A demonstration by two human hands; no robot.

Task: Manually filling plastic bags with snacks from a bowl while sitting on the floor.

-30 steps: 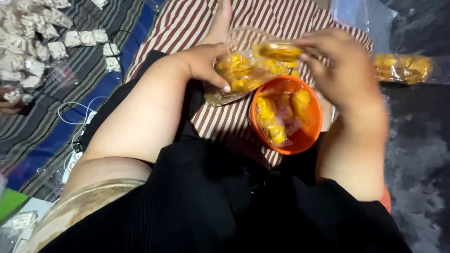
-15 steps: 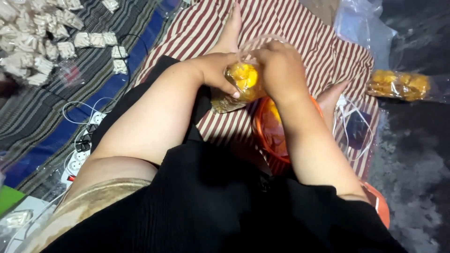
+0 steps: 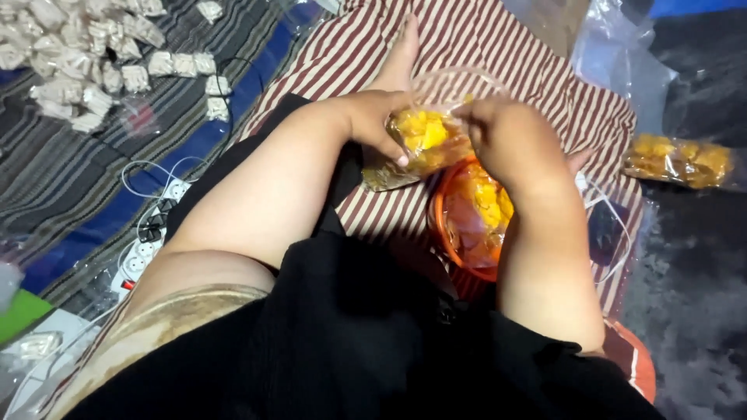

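My left hand (image 3: pixel 377 120) grips the side of a clear plastic bag (image 3: pixel 424 140) filled with yellow-orange snack pieces. My right hand (image 3: pixel 510 140) closes over the same bag's top from the right. Just below them sits an orange bowl (image 3: pixel 447 233) holding more of the yellow pieces; my right forearm covers part of it. The bag's clear open mouth (image 3: pixel 459 82) rises above my fingers.
A red-and-white striped cloth (image 3: pixel 482 47) lies under the bowl. A filled snack bag (image 3: pixel 681 159) rests at the right on dark fabric. Several small white packets (image 3: pixel 85 54) are heaped at the top left. A white power strip (image 3: pixel 148 245) with cables lies at the left.
My right hand came down from the bowl's far side onto the bag, and both hands now close on it together. The view has shifted slightly.
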